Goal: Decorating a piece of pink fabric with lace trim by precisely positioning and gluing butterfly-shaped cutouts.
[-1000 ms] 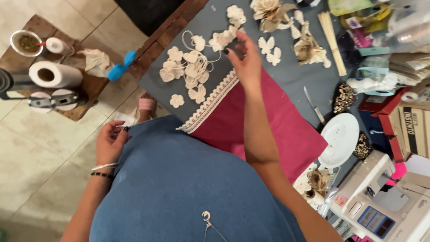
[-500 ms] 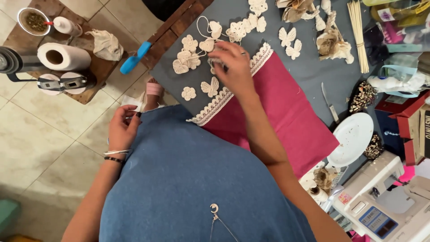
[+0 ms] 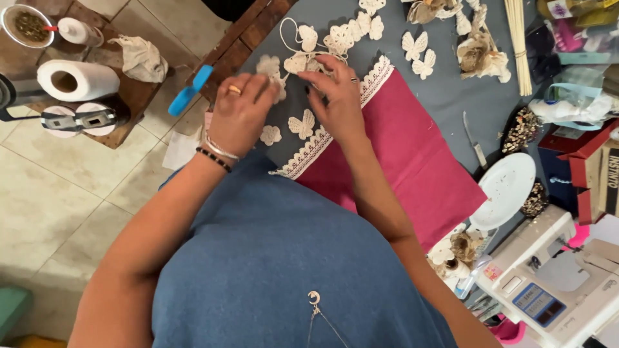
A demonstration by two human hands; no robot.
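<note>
Both hands are over a grey cloth (image 3: pixel 445 90) strewn with several cream lace butterflies (image 3: pixel 301 124) and flowers. My left hand (image 3: pixel 240 113), with a ring and bracelets, has its fingertips on a lace flower (image 3: pixel 269 66). My right hand (image 3: pixel 335 96) pinches a small lace piece beside it; the fingers hide most of the piece. A pink cloth (image 3: pixel 406 154) edged with cream lace trim (image 3: pixel 322 143) lies just under my right wrist. More lace butterflies (image 3: pixel 416 46) lie farther back.
A white round plate (image 3: pixel 509 187) and a sewing machine (image 3: pixel 554 283) sit at the right. Wooden sticks (image 3: pixel 516 38) and boxes crowd the far right. On the left a low wooden stand holds a paper towel roll (image 3: pixel 76 80), a bowl (image 3: pixel 27 24) and a crumpled cloth (image 3: pixel 140 57).
My left hand has come up from my lap to the grey cloth and now meets my right hand over the lace pieces. The view has shifted closer to the table.
</note>
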